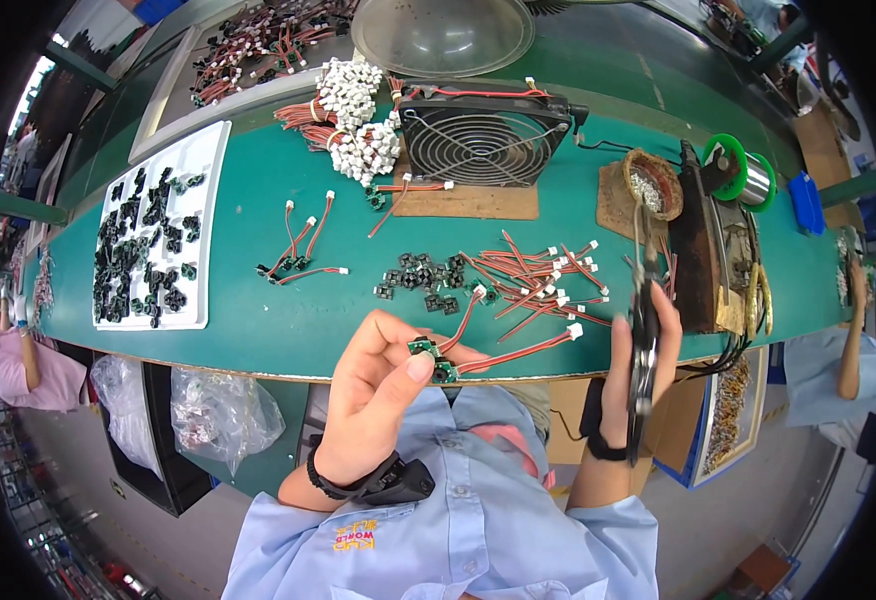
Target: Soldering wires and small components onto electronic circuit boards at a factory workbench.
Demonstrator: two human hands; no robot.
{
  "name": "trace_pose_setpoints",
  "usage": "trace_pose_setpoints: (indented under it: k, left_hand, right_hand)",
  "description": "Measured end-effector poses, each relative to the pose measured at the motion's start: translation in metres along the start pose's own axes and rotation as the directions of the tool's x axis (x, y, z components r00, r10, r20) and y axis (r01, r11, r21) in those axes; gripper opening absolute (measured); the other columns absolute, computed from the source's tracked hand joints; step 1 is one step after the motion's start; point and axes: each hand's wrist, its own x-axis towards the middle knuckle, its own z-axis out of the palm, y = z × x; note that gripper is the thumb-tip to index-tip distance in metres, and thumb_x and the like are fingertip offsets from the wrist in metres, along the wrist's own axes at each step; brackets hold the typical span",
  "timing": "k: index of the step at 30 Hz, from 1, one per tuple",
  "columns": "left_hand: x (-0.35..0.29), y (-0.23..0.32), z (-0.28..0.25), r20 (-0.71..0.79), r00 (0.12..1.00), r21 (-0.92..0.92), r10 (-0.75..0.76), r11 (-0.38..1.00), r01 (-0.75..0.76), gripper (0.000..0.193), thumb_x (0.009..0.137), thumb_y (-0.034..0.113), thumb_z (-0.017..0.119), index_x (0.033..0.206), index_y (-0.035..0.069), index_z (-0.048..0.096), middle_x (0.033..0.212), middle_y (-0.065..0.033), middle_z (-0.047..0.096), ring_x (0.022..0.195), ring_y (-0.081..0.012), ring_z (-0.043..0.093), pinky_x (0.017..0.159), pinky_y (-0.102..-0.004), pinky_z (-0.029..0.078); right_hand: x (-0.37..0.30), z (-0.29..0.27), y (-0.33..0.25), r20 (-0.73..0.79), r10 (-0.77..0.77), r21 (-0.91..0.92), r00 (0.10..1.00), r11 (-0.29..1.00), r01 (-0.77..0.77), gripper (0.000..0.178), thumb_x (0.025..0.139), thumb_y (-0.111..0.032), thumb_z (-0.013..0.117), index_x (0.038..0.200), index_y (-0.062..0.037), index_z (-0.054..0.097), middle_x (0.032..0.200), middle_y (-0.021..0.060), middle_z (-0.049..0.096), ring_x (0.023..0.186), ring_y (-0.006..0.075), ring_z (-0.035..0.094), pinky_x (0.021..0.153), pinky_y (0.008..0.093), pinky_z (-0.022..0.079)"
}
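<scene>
My left hand is closed at the table's near edge, pinching small green-and-black circuit boards between thumb and fingers. Red and dark wires run from these boards to white plugs. In my right hand is a long dark tool with a narrow metal end pointing away from me; its exact kind is unclear. Just beyond my left hand lies a group of small black parts. Loose wire leads with white plugs are scattered between my hands.
A white tray of black parts lies left. Behind stand a black fan and bundled white plugs. At right are a small round bowl, a solder spool and a dark stand. Other people sit at both sides.
</scene>
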Motion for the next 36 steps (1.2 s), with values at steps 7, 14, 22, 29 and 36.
trace_pose_setpoints:
  k: [7,14,22,29,36]
  left_hand:
    - [0.010,-0.014,-0.009,-0.018,0.996,-0.079,0.086,0.993,-0.087,0.009,0.090,0.007,0.050,0.096,0.005,0.043,0.102,-0.0197,0.062,0.101,-0.0227,0.058,0.090,-0.0323,0.040]
    - [0.008,-0.015,-0.006,-0.049,0.987,-0.055,0.155,0.986,-0.157,0.008,0.090,0.004,0.051,0.095,0.005,0.044,0.107,-0.0199,0.061,0.101,-0.0172,0.058,0.089,-0.0288,0.040]
    - [0.005,-0.006,0.004,-0.115,0.987,-0.038,0.108,0.993,-0.113,0.010,0.088,0.009,0.055,0.088,0.007,0.045,0.080,-0.0015,0.058,0.106,-0.0294,0.056,0.094,-0.0407,0.034]
    - [0.005,-0.007,0.003,-0.099,0.990,-0.037,0.105,0.993,-0.109,0.009,0.088,0.009,0.055,0.089,0.007,0.046,0.078,-0.0014,0.057,0.107,-0.0293,0.055,0.094,-0.0407,0.034]
    - [0.005,-0.015,-0.007,-0.022,0.991,-0.006,0.135,0.991,-0.136,0.010,0.090,0.005,0.051,0.092,0.006,0.042,0.109,-0.0205,0.060,0.099,-0.0143,0.057,0.085,-0.0268,0.042]
  right_hand:
    - [-0.043,-0.021,-0.036,0.099,-0.422,0.297,0.901,0.877,0.378,0.042,0.061,-0.021,0.077,0.097,-0.0116,0.059,0.081,0.0049,0.058,0.068,0.0158,0.055,0.072,0.0332,0.033]
    - [-0.049,-0.023,-0.048,0.319,-0.472,0.274,0.822,0.876,0.396,0.045,0.057,-0.024,0.080,0.097,-0.0194,0.062,0.076,-0.0026,0.060,0.063,0.0142,0.058,0.073,0.0329,0.033]
    - [-0.047,-0.022,-0.051,0.326,-0.461,0.274,0.826,0.882,0.384,0.045,0.057,-0.022,0.080,0.098,-0.0192,0.062,0.077,-0.0025,0.060,0.068,0.0145,0.061,0.073,0.0324,0.033]
    - [-0.049,-0.023,-0.050,0.350,-0.448,0.269,0.823,0.889,0.370,0.045,0.057,-0.021,0.080,0.098,-0.0191,0.062,0.077,-0.0020,0.061,0.069,0.0152,0.062,0.073,0.0328,0.033]
    - [-0.050,-0.023,-0.049,0.337,-0.448,0.280,0.828,0.887,0.366,0.045,0.058,-0.020,0.079,0.099,-0.0183,0.061,0.078,-0.0008,0.061,0.068,0.0171,0.061,0.074,0.0340,0.033]
